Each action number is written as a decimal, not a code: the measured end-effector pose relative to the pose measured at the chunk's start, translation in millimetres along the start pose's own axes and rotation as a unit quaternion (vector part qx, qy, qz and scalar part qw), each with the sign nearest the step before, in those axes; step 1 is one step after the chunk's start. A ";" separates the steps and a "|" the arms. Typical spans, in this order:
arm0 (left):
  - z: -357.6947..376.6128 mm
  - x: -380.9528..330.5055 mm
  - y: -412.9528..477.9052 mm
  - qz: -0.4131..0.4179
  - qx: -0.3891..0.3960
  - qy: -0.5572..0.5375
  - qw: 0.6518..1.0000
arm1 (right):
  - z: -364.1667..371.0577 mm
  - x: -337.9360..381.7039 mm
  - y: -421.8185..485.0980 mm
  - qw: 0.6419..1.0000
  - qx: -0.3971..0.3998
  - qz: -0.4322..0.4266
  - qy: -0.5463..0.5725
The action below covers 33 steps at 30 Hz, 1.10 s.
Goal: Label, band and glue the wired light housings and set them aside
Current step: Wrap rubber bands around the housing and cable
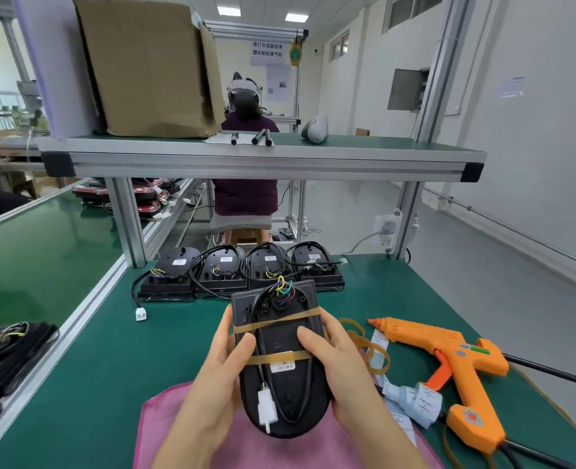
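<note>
We hold a black wired light housing (281, 360) between both hands, above the pink cloth (164, 428) on the green desk (110, 360). Our left hand (218, 363) has its grip curled round the housing's left edge, thumb on its back. Our right hand (340, 363) grips the right edge likewise. Two tan rubber bands (279, 321) cross the housing over its black cable, and a white connector (268, 406) lies on its near end. A white label (282, 366) sits under the nearer band. To the right lie loose bands (374, 353) and an orange glue gun (455, 363). Four more housings (246, 272) stand in a row at the desk's far edge.
</note>
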<state>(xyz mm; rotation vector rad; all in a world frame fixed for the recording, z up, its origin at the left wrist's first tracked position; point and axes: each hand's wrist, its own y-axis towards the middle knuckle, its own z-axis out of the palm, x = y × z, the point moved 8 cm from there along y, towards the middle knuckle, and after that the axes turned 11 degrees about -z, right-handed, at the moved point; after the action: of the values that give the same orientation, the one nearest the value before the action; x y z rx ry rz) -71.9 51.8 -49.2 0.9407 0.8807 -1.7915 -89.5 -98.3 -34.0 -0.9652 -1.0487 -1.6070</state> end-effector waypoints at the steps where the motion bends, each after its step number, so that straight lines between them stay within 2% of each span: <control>1: -1.7 5.9 -2.1 -0.015 0.002 -0.004 1.000 | 0.2 -1.1 -1.6 1.000 0.001 0.003 0.007; 4: -1.3 22.7 -6.7 -0.042 -0.012 -0.004 0.999 | 1.3 -7.6 -9.4 0.999 -0.010 0.029 0.019; 7: -2.0 31.7 -9.0 -0.059 -0.042 -0.004 0.997 | -1.9 -11.3 -18.0 0.998 0.000 0.053 -0.015; 13: -10.6 40.0 -11.0 -0.095 -0.064 -0.006 0.993 | -30.5 10.7 -33.1 0.975 0.046 0.070 -0.207; 16: -13.2 44.5 -12.4 -0.110 -0.077 -0.006 0.991 | -63.2 33.1 -36.1 0.956 0.029 0.051 -0.286; 18: -14.0 44.9 -13.8 -0.111 -0.085 -0.011 0.990 | -94.4 52.7 -35.1 0.949 -0.013 0.037 -0.312; 20: -16.1 44.4 -14.8 -0.109 -0.093 -0.015 0.990 | -139.3 76.6 -31.9 0.914 -0.081 0.029 -0.397; 21: -16.9 44.3 -15.0 -0.109 -0.094 -0.018 0.989 | -164.7 88.1 -30.1 0.871 -0.114 0.038 -0.476; 23: -17.2 43.8 -15.1 -0.109 -0.092 -0.026 0.989 | -212.5 96.3 -28.5 0.771 -0.123 0.118 -0.614; 24: -17.5 43.4 -15.3 -0.109 -0.094 -0.030 0.989 | -232.2 91.6 -29.8 0.743 -0.115 0.170 -0.637; 25: -17.8 42.7 -15.4 -0.109 -0.095 -0.033 0.989 | -243.3 84.6 -34.3 0.737 -0.102 0.224 -0.630; 26: -17.9 42.5 -15.6 -0.108 -0.096 -0.035 0.989 | -254.9 74.0 -37.8 0.755 -0.104 0.263 -0.591; 28: -17.2 41.8 -16.2 -0.108 -0.096 -0.037 0.989 | -259.9 53.2 -41.3 0.821 -0.119 0.308 -0.466; 29: -17.0 41.5 -16.7 -0.109 -0.096 -0.037 0.989 | -256.3 48.4 -42.0 0.836 -0.116 0.315 -0.434; 33: -16.8 41.5 -20.0 -0.118 -0.095 -0.046 0.987 | -247.9 48.8 -36.2 0.843 -0.116 0.298 -0.433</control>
<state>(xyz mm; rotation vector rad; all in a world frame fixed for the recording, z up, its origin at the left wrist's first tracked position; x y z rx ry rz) -99.2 57.2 -89.6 0.6486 1.1187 -1.8933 -163.2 -339.3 -74.7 -2.0578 -0.9610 -0.7477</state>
